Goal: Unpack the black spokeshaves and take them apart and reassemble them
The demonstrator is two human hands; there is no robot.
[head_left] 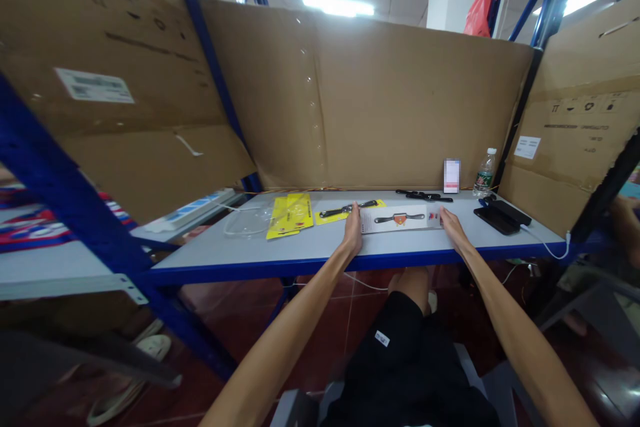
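Note:
A long, narrow white box printed with a picture of a spokeshave stretches between my hands near the table's front edge. My left hand grips its left end, and my right hand pinches the right end. Just behind my left hand, a dark spokeshave lies on a yellow card. More yellow cards lie to its left, beside clear plastic packaging. Several black handled tools, which look like spokeshaves, rest behind the box.
A phone with a lit screen leans at the back, near a water bottle. Right of my hand lie a black case and a white cable. Cardboard panels wall the table. Another person's hand shows far right.

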